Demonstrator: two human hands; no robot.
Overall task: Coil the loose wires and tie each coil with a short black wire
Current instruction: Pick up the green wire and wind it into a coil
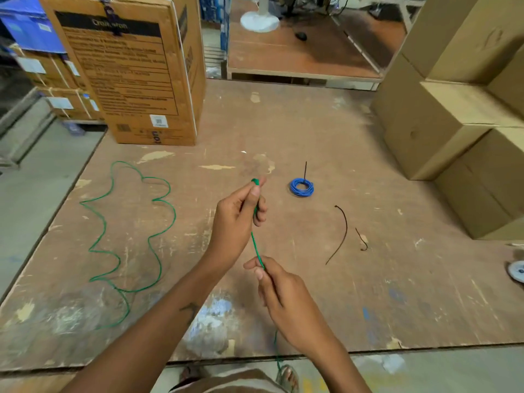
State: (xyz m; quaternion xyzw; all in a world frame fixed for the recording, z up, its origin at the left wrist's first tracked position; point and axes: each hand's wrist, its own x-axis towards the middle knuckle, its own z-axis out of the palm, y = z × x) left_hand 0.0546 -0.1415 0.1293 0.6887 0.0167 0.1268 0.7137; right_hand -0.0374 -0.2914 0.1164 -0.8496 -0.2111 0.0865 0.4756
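Observation:
A long green wire (158,239) lies in loose waves on the left of the wooden table (368,279). My left hand (238,219) pinches its end above the middle of the table, the tip bent over my fingers. My right hand (280,290) pinches the same wire a little lower and nearer to me; the wire runs taut between both hands, then drops past the table's front edge. A blue coil (301,187), tied with a short black wire sticking up, lies right of my left hand. Two short black wires (341,236) (361,239) lie further right.
A tall printed cardboard box (136,75) stands at the back left of the table. Plain cardboard boxes (453,131) are stacked along the right side. A small white round object (517,270) sits at the right edge. A second wooden table (300,52) stands behind.

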